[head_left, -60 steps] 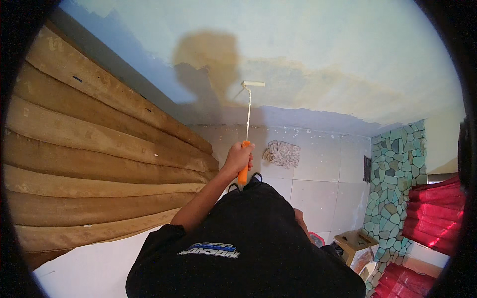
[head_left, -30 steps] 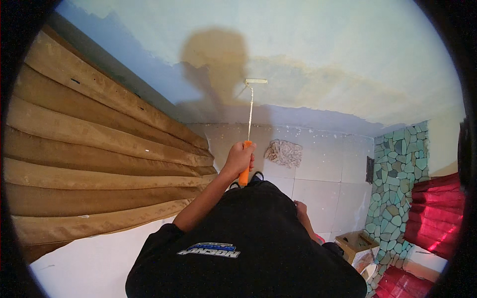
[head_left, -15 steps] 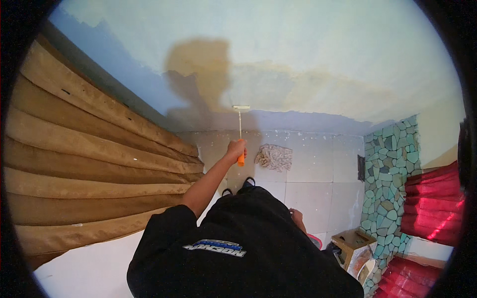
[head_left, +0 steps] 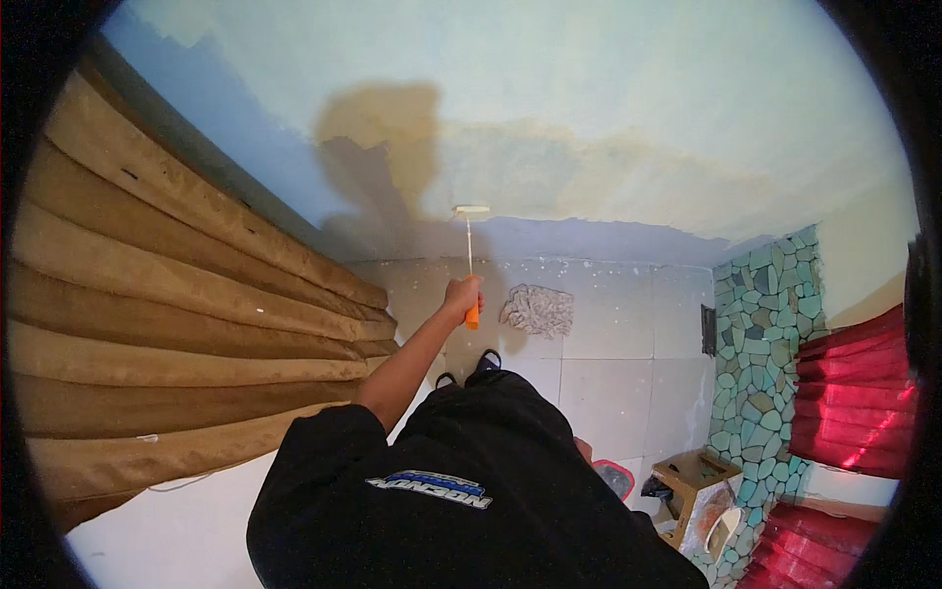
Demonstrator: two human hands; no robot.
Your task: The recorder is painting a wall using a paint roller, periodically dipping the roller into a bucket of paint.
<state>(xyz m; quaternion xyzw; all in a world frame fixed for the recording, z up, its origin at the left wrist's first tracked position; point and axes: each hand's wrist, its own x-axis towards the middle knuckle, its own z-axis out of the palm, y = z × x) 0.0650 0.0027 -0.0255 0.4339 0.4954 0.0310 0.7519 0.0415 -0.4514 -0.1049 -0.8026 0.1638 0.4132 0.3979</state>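
Closest to me, my black T-shirt [head_left: 471,520] with a printed emblem fills the lower view. Just past its right edge a sliver of my right hand [head_left: 584,450] shows; the shirt covers the rest, so I cannot tell whether it grips anything. Well apart from it, my left hand [head_left: 462,296] is wrapped around the orange handle [head_left: 473,318] of a mini paint roller [head_left: 469,245], held out ahead of me. Below are my dark sandals [head_left: 489,361], and to the right a red-rimmed container [head_left: 615,477] near an open-topped box [head_left: 708,466]. Beyond my feet, a crumpled patterned rag [head_left: 538,310] lies on the pale floor tiles [head_left: 606,388]. Brown curtains [head_left: 186,304] hang at left; green stone cladding [head_left: 758,368] and red curtains [head_left: 852,402] stand at right. Farthest off, the pale roller head [head_left: 473,208] is at the wall [head_left: 608,88], just above its ragged violet-grey band [head_left: 599,239], beside my shadow [head_left: 383,147].
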